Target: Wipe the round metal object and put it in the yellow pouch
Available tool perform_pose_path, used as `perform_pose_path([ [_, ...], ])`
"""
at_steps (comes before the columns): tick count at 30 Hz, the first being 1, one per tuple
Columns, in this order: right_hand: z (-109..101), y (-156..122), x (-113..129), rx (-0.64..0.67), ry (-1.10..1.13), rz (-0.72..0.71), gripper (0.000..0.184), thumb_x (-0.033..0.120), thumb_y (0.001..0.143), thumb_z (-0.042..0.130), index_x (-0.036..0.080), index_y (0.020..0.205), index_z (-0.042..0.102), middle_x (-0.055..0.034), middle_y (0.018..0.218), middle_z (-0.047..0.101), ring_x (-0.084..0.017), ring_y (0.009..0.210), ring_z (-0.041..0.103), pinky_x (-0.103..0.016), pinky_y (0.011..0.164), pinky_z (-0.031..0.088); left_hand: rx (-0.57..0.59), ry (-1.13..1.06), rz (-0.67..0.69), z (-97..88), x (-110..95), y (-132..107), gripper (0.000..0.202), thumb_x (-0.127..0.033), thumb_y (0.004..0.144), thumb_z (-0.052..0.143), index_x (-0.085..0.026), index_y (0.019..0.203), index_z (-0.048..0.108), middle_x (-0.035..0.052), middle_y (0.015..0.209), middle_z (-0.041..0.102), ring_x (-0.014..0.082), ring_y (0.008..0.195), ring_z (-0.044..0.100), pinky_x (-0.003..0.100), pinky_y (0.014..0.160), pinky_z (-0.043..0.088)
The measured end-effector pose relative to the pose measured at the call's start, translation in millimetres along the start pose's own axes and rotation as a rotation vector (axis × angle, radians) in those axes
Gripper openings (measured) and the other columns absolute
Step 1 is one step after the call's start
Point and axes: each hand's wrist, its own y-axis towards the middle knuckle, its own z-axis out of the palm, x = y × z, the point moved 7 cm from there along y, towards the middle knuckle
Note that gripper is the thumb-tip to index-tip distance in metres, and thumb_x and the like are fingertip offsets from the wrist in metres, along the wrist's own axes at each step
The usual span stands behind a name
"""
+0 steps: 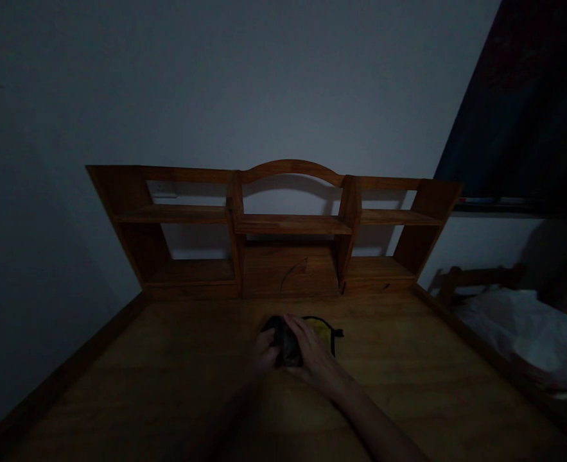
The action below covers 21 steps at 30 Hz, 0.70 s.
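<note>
I count two hands of my own: one left hand and one right hand. There is one dark bundle and one yellow pouch edged in black. I see one wooden desk and one shelf unit, which has three upper shelves and three lower bays. There is one white sheet.

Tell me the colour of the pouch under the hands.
The pouch is yellow with black edging, in the head view.
</note>
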Motion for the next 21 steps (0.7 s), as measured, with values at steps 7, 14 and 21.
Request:
perform_pose_path([
  [7, 0.9, -0.7, -2.4, -0.035, 0.056, 0.008, 0.095, 0.029, 0.076, 0.072, 0.018, 0.149, 0.013, -0.0152, 0.147, 0.034, -0.028, 0.136, 0.033, -0.044, 0.111, 0.035, -0.295, 0.337, -0.034, -33.4, -15.1, -3.6, 0.025, -0.026, 0.071, 0.058, -0.016, 0.092, 0.066, 0.009, 0.096, 0.072, 0.0231, 0.09, 0.066, 0.033, 0.083, 0.049],
  [14, 1.7, -3.2, -6.9, -0.072, -0.088, -0.082, 0.083, 0.027, 0.079, 0.066, 0.017, 0.147, 0.021, -0.016, 0.144, 0.038, -0.03, 0.134, 0.035, -0.049, 0.108, 0.038, -0.26, 0.433, -0.011, -31.0, -23.5, -5.9, 0.024, -0.031, 0.077, 0.054, -0.018, 0.09, 0.07, 0.0061, 0.096, 0.073, 0.0221, 0.087, 0.067, 0.03, 0.08, 0.049],
  [21, -6.5, -2.6, -4.4, -0.139, -0.155, -0.133, 0.075, 0.018, 0.081, 0.057, 0.017, 0.147, 0.021, -0.0159, 0.145, 0.035, -0.03, 0.135, 0.032, -0.052, 0.108, 0.037, -0.034, 0.064, 0.0, -8.9, -12.6, 0.9, 0.032, -0.035, 0.074, 0.057, -0.014, 0.095, 0.069, 0.0087, 0.1, 0.073, 0.0251, 0.096, 0.066, 0.032, 0.085, 0.05],
])
